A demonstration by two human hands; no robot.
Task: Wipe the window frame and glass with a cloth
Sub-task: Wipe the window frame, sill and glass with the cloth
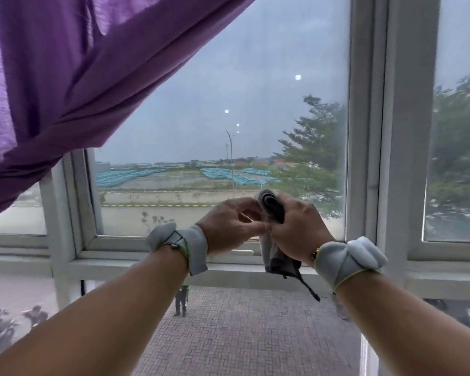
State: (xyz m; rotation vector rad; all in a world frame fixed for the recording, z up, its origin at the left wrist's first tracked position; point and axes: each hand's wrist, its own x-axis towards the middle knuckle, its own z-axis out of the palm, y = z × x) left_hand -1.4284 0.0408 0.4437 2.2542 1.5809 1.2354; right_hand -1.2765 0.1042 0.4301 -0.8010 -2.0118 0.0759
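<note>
white window frame (364, 147), glass (228, 90); purple curtain (65, 77)

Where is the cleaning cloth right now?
The grey cloth is bunched between the left hand and right hand, low and centre-right in the head view, before the middle pane's lower white frame.
</note>
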